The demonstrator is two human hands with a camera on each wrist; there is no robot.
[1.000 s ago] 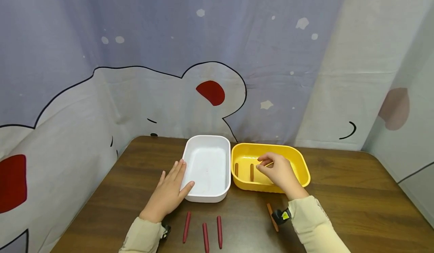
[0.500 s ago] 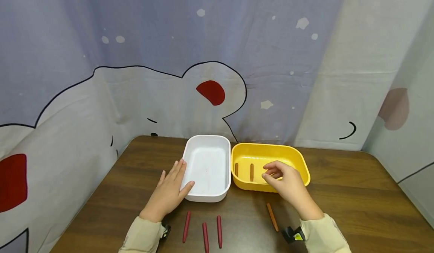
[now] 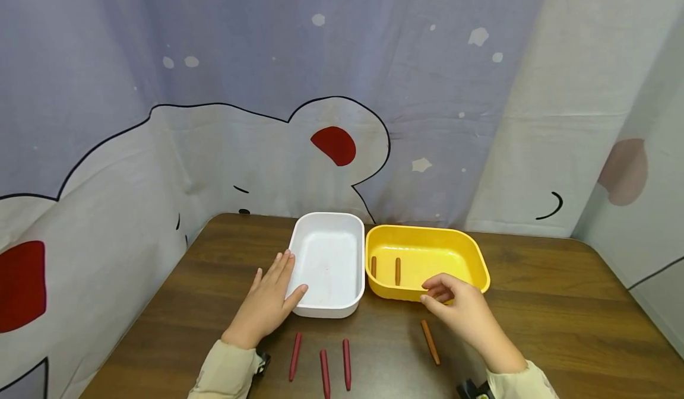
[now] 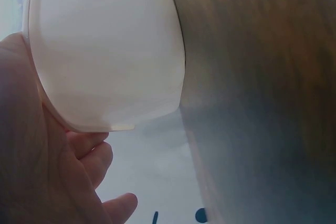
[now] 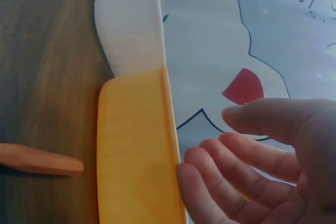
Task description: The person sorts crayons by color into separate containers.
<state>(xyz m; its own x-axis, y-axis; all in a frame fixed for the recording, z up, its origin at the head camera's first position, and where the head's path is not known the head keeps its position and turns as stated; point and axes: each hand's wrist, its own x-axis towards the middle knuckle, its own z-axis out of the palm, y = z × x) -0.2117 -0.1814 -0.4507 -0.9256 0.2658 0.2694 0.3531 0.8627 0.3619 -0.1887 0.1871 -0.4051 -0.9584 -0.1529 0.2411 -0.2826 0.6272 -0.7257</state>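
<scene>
My left hand (image 3: 264,301) rests with extended fingers against the left rim of a white plastic tray (image 3: 326,268). In the left wrist view, its thumb and fingers lie along the tray's edge. Bent but relaxed, my right hand (image 3: 467,310) hovers over the near edge of a yellow tray (image 3: 438,256) and holds nothing. The right wrist view shows a gap between its thumb and fingers. Two brown crayons (image 3: 398,271) lie inside the yellow tray, towards its left end. An orange-brown crayon (image 3: 430,342) lies on the table just below the right hand.
Three dark red crayons (image 3: 325,374) lie on the wooden table (image 3: 566,304) in front of the white tray. The two trays stand side by side near the back edge. A printed curtain (image 3: 427,90) hangs behind the table.
The right hand has drawn back from above the yellow tray's inside, towards the person and slightly right. The left hand, trays and crayons have stayed in place.
</scene>
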